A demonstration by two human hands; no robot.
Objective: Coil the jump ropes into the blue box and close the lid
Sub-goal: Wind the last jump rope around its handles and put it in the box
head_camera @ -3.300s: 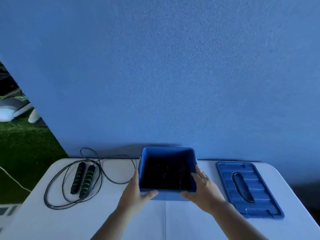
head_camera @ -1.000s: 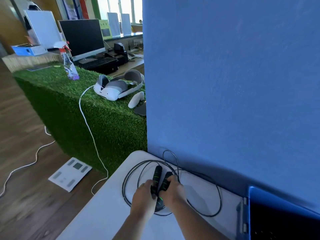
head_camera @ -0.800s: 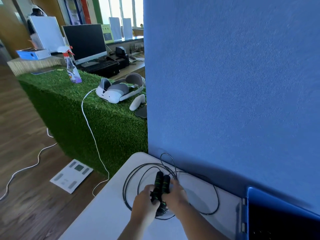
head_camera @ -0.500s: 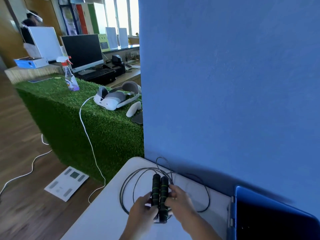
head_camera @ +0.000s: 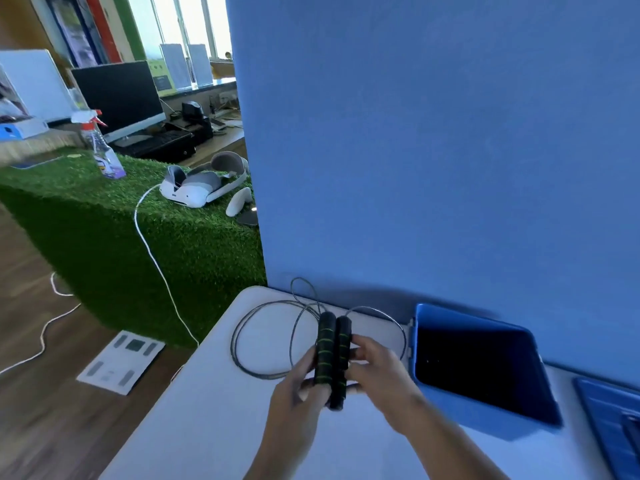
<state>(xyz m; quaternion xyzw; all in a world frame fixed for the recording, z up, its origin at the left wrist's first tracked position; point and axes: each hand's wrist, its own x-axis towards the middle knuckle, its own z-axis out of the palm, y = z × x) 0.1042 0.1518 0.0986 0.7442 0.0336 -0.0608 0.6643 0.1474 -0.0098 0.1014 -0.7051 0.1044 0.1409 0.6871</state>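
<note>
Both hands meet over the near left part of the white table, each gripping the pair of black foam jump-rope handles with green rings, which stand side by side and touching, tilted slightly away from the camera. The left hand wraps them from the left, fingers curled round the lower part; the right hand closes on them from the right, its fingers pressed against the right handle. From the tops of the handles the thin grey rope runs out in loose loops that lie on the tabletop to the left and behind, one small loop reaching up against the foot of the blue partition wall, another arc curving right toward the box. Just right of the hands sits the blue box, open at the top; its inside is dark and deeply shadowed, and it seems to hold nothing, though the shade makes that hard to tell for sure. At the far right edge, on the table and apart from the box, lies the blue lid, only partly in view. Left of the table stands a block covered in green artificial turf, bearing a white VR headset with a white cable, a controller and a spray bottle. A white bathroom scale lies on the wooden floor below.
</note>
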